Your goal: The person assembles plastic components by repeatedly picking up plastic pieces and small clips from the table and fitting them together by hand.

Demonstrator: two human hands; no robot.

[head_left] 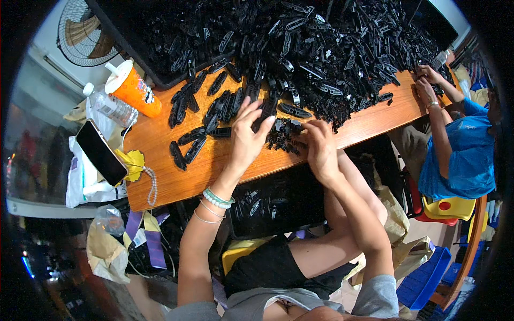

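Note:
My left hand [247, 136] is over the near edge of the wooden table, its thumb and fingers closed around a long black plastic part [267, 109]. Just to the right, my right hand [323, 152] has its fingers curled down at a small heap of tiny black pieces [284, 136]; whatever sits in its fingertips is hidden. Several loose oval black plastic parts [195, 150] lie left of my left hand. Another oval part [295, 111] rests beyond the gap between my hands.
A large heap of black parts [342, 59] covers the far table [155, 179]. At left stand an orange cup [140, 93], a clear bottle [115, 109] and a phone [101, 152]. A person in a blue top [455, 152] works at the right end. A black bin [257, 214] sits below.

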